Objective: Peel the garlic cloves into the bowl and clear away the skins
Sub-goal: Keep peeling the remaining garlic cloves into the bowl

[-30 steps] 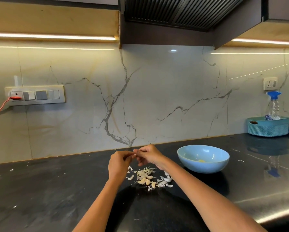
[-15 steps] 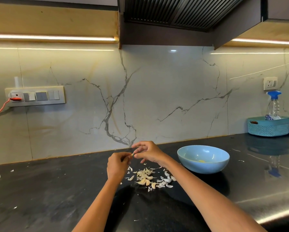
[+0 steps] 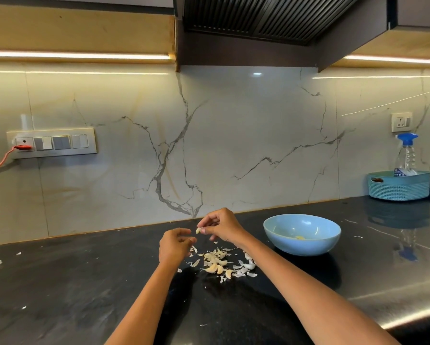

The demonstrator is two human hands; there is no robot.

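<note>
One clove (image 3: 198,230) pinched bare in right hand (image 3: 222,226); left hand (image 3: 175,246) curled, contents unclear. Bowl (image 3: 301,235) nearly empty; unpeeled cloves (image 3: 217,267) and skins (image 3: 243,270) left of bowl.

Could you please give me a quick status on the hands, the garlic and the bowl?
Right hand pinches a garlic clove; left hand curled just below it. Loose cloves and skins on counter. Bowl at right, path unobstructed.

Right hand (image 3: 221,226) pinching, left hand (image 3: 175,245) curled.
</note>
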